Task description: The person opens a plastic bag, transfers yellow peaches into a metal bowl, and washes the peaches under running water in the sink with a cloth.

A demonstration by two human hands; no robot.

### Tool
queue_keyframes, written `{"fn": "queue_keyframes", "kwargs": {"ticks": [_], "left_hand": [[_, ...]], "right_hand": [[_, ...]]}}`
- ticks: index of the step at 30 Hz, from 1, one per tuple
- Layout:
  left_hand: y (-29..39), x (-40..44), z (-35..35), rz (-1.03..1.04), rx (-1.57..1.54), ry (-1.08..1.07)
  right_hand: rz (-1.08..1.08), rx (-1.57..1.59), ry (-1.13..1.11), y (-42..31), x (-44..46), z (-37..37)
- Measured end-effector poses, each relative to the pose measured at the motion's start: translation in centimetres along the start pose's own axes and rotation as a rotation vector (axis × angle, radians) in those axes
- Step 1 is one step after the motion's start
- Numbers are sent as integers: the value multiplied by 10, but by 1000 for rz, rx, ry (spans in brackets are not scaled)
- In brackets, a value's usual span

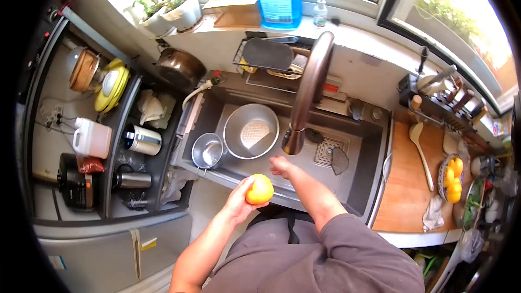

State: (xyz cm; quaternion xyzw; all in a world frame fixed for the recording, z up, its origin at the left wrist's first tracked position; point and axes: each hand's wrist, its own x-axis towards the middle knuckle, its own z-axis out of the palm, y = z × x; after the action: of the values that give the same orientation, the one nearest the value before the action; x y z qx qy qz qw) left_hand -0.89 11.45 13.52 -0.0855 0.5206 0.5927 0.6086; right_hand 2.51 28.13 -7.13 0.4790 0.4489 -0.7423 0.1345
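My left hand (236,204) is closed round a smooth, round yellow-orange fruit (260,189), held in front of the sink's near edge. Its exact kind I cannot tell. My right hand (280,166) reaches over the sink (353,195), its fingers apart and nothing seen in them. Just beyond that hand, a large steel basin (251,131) sits in the sink. A smaller steel pot (208,151) stands to the basin's left. The dark faucet (312,84) arches over the sink, its spout end (293,141) slightly beyond my right hand.
A patterned basket (440,175) of several yellow fruits (453,178) stands on the wooden counter (400,184) at right, with a wooden spoon (422,154) and a cloth (433,214). Shelves with a kettle (144,140) are left. A blue bottle (278,0) stands on the sill.
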Motion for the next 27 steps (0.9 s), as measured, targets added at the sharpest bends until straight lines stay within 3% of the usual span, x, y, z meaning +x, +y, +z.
{"fn": "queue_keyframes", "kwargs": {"ticks": [2,4,6,8,10,12,16,18,20,24,25,27], "left_hand": [[-1,8,2,-6,43,22],[-4,19,3,-32,78,-17],[-8,29,9,-56,44,-20],[-13,41,19,-62,109,-60],[-17,50,30,-126,188,-171],[-25,53,52,-170,286,-247],[-36,57,81,-261,388,-487],[-38,54,97,-215,641,-613],[-48,58,101,-221,681,-646],[-63,55,96,-249,735,-594],[-66,56,91,-251,734,-543],[-68,58,81,-251,727,-479]], "right_hand": [[-42,-241,12,1,-4,-7],[-204,-21,-36,-3,-48,-12],[-222,133,-181,-14,-112,-20],[-356,101,-284,-14,-164,-29],[-588,-219,-82,0,-189,-35],[-619,-309,133,10,-214,-46],[-588,230,299,46,-235,-84],[-630,395,366,56,-267,-109],[-565,459,564,58,-316,-135],[-630,523,1189,109,-339,-251],[-764,630,1200,109,-367,-271],[-881,489,1567,123,-394,-335]]}}
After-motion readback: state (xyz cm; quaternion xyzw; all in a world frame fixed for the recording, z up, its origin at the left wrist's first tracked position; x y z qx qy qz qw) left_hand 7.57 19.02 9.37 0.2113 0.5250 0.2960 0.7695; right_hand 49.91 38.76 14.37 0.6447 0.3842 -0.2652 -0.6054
